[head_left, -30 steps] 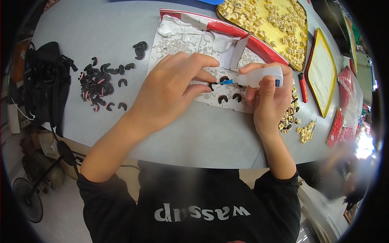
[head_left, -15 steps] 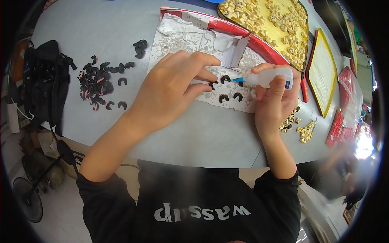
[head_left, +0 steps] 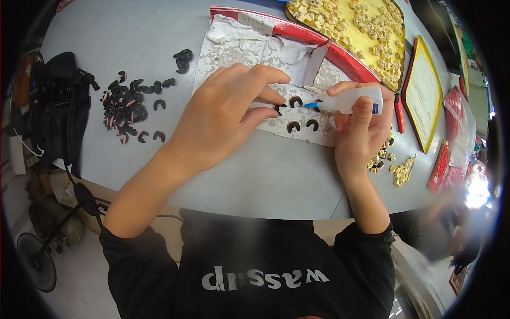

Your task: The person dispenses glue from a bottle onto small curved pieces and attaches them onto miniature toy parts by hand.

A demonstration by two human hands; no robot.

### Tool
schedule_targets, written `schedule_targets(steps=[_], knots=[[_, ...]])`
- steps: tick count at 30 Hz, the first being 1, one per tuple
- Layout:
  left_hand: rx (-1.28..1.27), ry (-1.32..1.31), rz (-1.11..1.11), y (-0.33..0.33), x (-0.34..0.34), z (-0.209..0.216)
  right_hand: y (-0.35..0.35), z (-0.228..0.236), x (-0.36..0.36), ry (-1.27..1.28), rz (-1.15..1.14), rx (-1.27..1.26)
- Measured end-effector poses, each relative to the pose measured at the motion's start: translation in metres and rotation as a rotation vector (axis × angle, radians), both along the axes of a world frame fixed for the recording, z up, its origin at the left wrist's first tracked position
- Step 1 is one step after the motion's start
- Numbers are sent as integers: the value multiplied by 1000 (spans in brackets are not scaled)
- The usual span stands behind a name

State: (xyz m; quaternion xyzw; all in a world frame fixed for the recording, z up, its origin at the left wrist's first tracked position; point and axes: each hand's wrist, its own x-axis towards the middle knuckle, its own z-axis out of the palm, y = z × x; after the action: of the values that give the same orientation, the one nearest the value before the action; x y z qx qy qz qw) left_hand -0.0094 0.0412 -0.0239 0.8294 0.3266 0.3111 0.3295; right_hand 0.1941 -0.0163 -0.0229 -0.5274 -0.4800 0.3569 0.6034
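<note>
— Grey table [head_left: 133, 32], spotted white sheet [head_left: 234, 53] spread across it. Glue bottle [head_left: 351, 100]?

— Clamped in right hand [head_left: 361, 133], lying sideways, long axis level, blue nozzle [head_left: 311, 105] aimed left, away from that fist.

— Nozzle tip?

— Just beside small black curved piece [head_left: 278, 109], pinched between left hand [head_left: 223, 119] fingertips.

— Around the grip?

— Three more curved pieces [head_left: 303, 125] on sheet below nozzle; black pile [head_left: 130, 106] well left of left hand; yellow tray [head_left: 350, 26] beyond bottle.
</note>
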Motion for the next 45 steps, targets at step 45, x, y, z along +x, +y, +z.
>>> schedule_targets(steps=[45], knots=[[1, 6, -4, -1, -1, -1, -5, -4, 2, -22, 86, 103]])
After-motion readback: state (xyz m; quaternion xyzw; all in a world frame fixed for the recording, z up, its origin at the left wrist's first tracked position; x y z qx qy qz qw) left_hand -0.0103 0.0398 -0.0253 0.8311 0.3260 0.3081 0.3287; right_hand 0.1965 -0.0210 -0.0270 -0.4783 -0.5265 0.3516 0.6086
